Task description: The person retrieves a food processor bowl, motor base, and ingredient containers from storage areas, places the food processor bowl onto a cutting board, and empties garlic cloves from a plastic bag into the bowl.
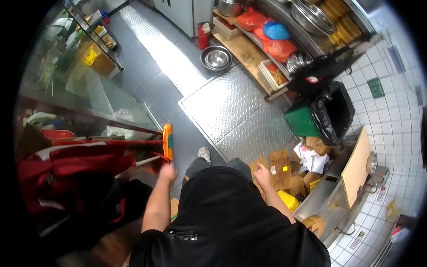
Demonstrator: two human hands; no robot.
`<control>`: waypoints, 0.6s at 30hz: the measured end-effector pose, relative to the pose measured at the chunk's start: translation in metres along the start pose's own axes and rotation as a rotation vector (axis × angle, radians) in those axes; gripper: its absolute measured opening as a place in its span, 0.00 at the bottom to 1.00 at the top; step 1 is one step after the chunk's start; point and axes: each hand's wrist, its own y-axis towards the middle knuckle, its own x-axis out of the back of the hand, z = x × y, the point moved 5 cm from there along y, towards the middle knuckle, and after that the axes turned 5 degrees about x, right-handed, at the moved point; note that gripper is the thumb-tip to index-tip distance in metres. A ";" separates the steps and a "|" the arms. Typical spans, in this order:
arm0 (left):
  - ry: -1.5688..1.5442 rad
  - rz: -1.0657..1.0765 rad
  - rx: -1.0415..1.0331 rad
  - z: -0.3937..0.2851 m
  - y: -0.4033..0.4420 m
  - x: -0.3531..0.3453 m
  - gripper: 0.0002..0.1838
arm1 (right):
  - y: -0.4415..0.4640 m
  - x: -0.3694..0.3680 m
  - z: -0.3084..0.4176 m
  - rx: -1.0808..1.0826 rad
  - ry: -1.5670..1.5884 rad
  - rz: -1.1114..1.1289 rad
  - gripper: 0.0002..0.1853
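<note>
"Where's the orange-and-teal bristled brush head point(167, 142)?"
"Just beyond the left hand point(167, 172), beside dark-red fabric point(89, 167). That hand's fingers blur together; I can't tell how open its grip is, or what it holds."
"Right hand point(262, 175)?"
"Near flattened brown cardboard point(279, 169), loosely curled. Its palm is hidden, so I can't tell its grip either."

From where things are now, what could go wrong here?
The orange brush is right by the left hand and could get knocked. Loose cardboard lies on the floor near the right hand and might slide if stepped on. The metal bowls on the floor ahead could be kicked.
</note>
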 end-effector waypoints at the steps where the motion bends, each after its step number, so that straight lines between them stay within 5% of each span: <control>1: 0.175 -0.238 -0.077 -0.034 0.006 0.063 0.26 | 0.004 -0.006 -0.013 0.049 -0.085 0.007 0.26; 3: 0.056 -0.559 -0.319 -0.101 0.019 0.185 0.26 | 0.028 -0.015 -0.049 0.145 -0.244 0.025 0.25; 7: 0.137 -0.865 -0.570 -0.210 0.026 0.363 0.29 | 0.081 -0.004 -0.028 -0.016 -0.658 0.579 0.34; 10: 0.151 -0.987 -0.639 -0.262 0.042 0.443 0.30 | 0.152 -0.001 -0.006 -0.140 -0.251 0.671 0.37; 13: 0.161 -1.070 -0.612 -0.293 0.073 0.491 0.29 | 0.241 -0.012 0.036 -0.693 1.011 0.655 0.40; 14: 0.165 -1.094 -0.591 -0.301 0.084 0.506 0.28 | 0.274 -0.009 0.057 -0.796 1.218 0.652 0.41; 16: 0.193 -1.092 -0.534 -0.315 0.109 0.530 0.27 | 0.339 0.015 0.113 -0.862 1.425 0.666 0.43; 18: 0.191 -1.080 -0.489 -0.323 0.132 0.555 0.27 | 0.404 0.062 0.180 -0.580 1.271 0.681 0.46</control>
